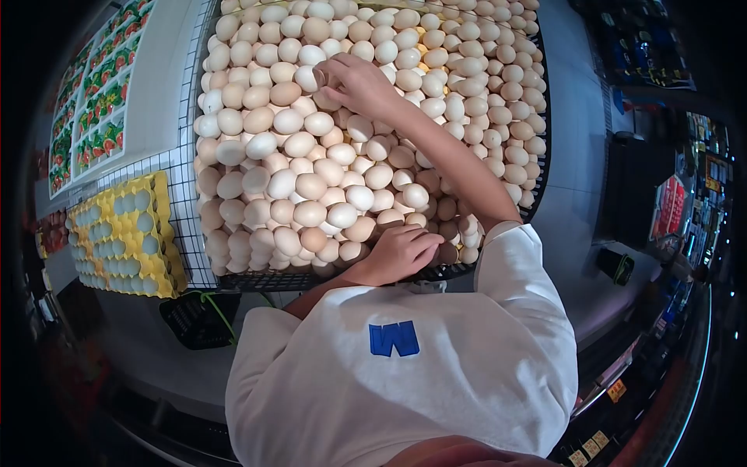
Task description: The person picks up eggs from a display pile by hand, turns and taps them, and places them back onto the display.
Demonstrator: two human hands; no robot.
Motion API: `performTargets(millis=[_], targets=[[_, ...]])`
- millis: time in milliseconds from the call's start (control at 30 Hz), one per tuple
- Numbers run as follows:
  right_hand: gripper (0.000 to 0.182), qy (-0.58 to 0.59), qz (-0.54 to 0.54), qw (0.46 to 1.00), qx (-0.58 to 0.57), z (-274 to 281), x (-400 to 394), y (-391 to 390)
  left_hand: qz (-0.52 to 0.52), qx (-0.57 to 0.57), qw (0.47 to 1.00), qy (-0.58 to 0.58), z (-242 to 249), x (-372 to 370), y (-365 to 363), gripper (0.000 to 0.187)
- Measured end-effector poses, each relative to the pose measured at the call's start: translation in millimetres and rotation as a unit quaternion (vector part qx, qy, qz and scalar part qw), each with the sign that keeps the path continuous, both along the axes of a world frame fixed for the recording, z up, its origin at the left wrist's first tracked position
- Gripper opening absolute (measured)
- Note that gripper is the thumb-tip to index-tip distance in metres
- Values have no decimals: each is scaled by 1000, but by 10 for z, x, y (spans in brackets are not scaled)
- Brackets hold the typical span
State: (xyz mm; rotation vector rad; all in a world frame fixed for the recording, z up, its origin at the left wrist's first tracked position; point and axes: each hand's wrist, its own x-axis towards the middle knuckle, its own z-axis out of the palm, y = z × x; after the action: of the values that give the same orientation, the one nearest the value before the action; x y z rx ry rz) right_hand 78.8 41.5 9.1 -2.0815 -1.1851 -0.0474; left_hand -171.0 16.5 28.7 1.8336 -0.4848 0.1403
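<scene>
A large heap of pale brown and cream eggs (pixel 310 185) fills a wide display bin in front of me. My right hand (pixel 359 84) reaches across to the far part of the heap, palm down. Its thumb and fingers are curled together around an egg, which they mostly cover. Close to the near rim, my left hand (pixel 398 253) rests loosely on the eggs, fingers extended and nothing visible in them. Its fingertips point right, and whatever lies under the palm is hidden.
A black basket edge (pixel 546 156) borders the eggs. To the left, yellow trays (pixel 167 233) hold bluish eggs on a white wire grid (pixel 187 148), with packed red-and-green goods (pixel 101 101) behind. A dark shopping basket (pixel 194 321) is below left; store shelves (pixel 712 194) stand right.
</scene>
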Motion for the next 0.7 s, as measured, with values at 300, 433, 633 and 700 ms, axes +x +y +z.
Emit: performTargets(millis=[300, 433, 633, 700], targets=[[39, -40, -125, 987, -93, -114, -182, 409, 4, 14, 1000, 1, -71, -26, 14, 22], [45, 14, -81, 997, 13, -50, -133, 261, 13, 12, 1000, -2, -41, -16, 0, 19], [50, 481, -97, 835, 249, 160, 66, -643, 13, 6, 1000, 21, 35, -13, 10, 13], [49, 454, -159, 845, 234, 141, 300, -1088, 16, -6, 1000, 14, 57, -10, -2, 13]])
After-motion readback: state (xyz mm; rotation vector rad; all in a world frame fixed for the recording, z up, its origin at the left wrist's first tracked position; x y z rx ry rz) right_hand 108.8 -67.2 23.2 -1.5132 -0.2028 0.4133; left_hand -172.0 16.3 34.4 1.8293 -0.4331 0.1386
